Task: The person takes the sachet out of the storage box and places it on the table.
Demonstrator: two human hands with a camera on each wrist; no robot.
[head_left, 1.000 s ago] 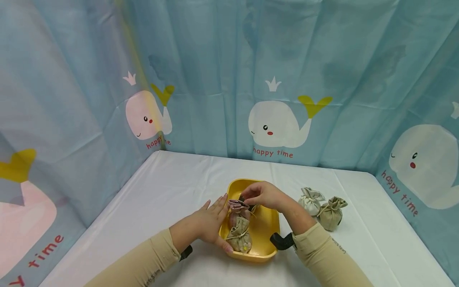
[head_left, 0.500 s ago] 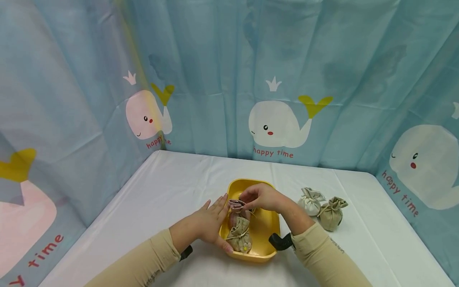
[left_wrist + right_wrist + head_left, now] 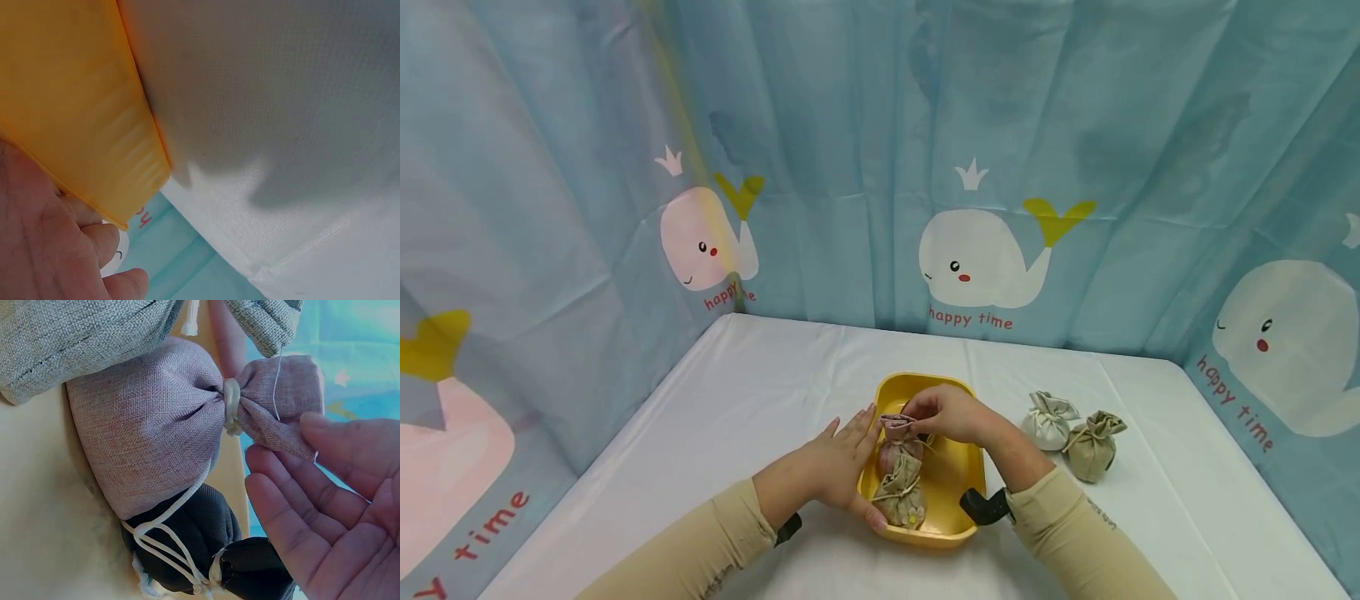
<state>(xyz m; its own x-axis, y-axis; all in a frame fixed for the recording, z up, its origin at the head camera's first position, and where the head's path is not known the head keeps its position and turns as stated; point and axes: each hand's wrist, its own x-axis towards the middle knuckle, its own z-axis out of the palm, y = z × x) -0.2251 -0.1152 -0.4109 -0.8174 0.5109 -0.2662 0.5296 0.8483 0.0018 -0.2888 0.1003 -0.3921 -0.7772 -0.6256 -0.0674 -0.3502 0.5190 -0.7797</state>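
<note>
A yellow plastic tray [image 3: 936, 540] holds several small drawstring pouches. My right hand [image 3: 955, 414] reaches over it, pinching the gathered top of a pink pouch [image 3: 150, 419] between thumb and fingers. Just behind this pouch lies a black pouch [image 3: 194, 531] with a white cord, mostly hidden in the head view. A beige pouch [image 3: 901, 502] with a small flower sits in the tray's near left corner. My left hand [image 3: 835, 468] lies along the left rim, fingers extended and thumb at the near corner; its fingers also show past the tray wall [image 3: 94, 112] in the left wrist view.
To the right of the tray, a white pouch [image 3: 1048, 423] and an olive-beige pouch [image 3: 1092, 450] stand side by side on the white-covered table [image 3: 775, 375]. A blue whale-print curtain [image 3: 835, 167] hangs around the back and sides.
My right fingers have shifted from the dark pouch to the top of the pink pouch, which now stands a little straighter. My left hand keeps its place on the tray.
</note>
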